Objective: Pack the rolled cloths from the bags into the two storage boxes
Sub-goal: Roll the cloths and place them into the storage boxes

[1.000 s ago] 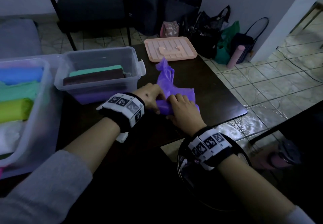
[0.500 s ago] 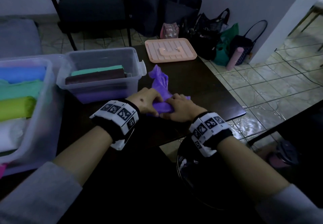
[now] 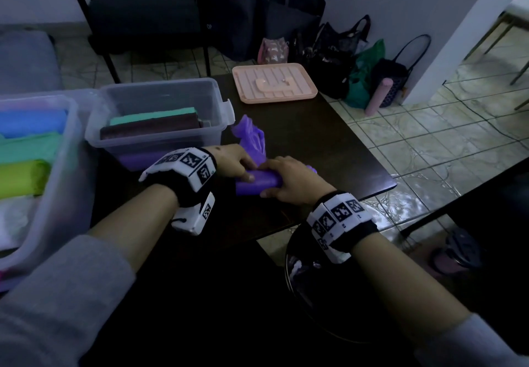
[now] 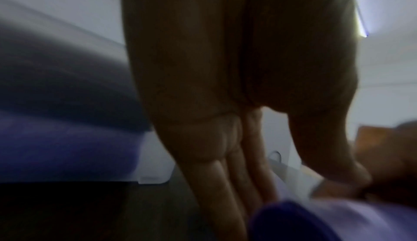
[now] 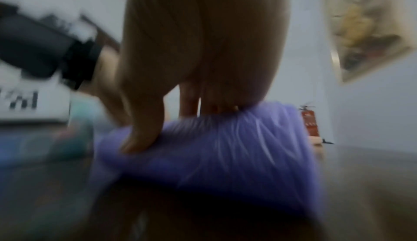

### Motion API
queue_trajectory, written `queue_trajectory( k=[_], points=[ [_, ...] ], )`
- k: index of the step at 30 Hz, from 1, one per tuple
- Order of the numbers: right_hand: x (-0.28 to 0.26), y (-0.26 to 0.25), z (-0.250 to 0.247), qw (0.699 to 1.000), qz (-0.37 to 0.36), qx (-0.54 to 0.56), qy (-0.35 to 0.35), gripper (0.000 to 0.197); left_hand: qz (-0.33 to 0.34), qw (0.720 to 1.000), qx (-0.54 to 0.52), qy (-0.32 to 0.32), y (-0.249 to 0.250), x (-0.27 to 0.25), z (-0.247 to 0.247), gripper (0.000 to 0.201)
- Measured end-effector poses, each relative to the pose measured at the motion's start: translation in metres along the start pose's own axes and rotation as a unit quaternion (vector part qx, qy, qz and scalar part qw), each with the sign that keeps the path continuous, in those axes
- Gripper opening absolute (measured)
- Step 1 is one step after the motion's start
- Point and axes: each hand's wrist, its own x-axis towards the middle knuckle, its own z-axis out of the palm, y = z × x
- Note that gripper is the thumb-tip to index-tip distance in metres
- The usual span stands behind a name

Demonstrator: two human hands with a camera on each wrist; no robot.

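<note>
Dark table [image 3: 309, 149], bearing 2 clear storage boxes. The larger box [image 3: 51, 183], at far left, holds blue, green, yellow-green and white rolls laid side by side. The smaller box [image 3: 160, 100], just beside it, holds a teal cloth [image 3: 154, 117] and a brown cloth [image 3: 148, 130] above a purple one. A pink lid [image 3: 274, 82] lies at the table's far edge. Several bags [image 3: 335, 60] stand on the tiled floor beyond. The purple bag [image 3: 254, 185], with a rolled cloth inside, lies on the table near its front edge, just right of the smaller box; its loose end [image 3: 249, 134] rises behind the hands. Left hand [image 3: 233, 162] grasps the roll's left part, thumb on top. Right hand [image 3: 292, 182] curls over the right part, fingers [image 5: 144, 130] pressing the plastic.
</note>
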Motion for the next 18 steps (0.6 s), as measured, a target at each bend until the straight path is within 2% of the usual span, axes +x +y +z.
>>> queue_trajectory(
  k=[2,4,7,10,14,18],
  points=[
    [-0.003,0.000,-0.004,0.999,0.003,0.024,-0.036,0.055,-0.032,0.997,-0.068,0.002,-0.005,0.000,0.002,0.039],
    [-0.006,0.002,-0.007,0.996,0.012,0.047,-0.075,0.056,-0.073,0.985,-0.146,0.051,-0.008,0.001,0.002,0.041],
    [-0.008,0.005,-0.011,0.991,0.011,0.076,-0.108,0.055,-0.118,0.976,-0.081,0.163,-0.013,0.007,0.000,0.052],
    [-0.009,0.009,-0.013,0.984,0.014,0.100,-0.147,0.055,-0.108,0.964,-0.081,0.229,-0.007,0.008,0.007,0.050],
    [-0.010,0.014,-0.012,0.979,0.013,0.127,-0.156,0.054,-0.066,0.940,-0.141,0.305,0.009,0.012,0.010,0.029],
    [-0.008,0.014,-0.012,0.978,0.014,0.130,-0.162,0.055,-0.096,0.896,-0.252,0.353,0.019,0.021,-0.002,0.023]
  ],
)
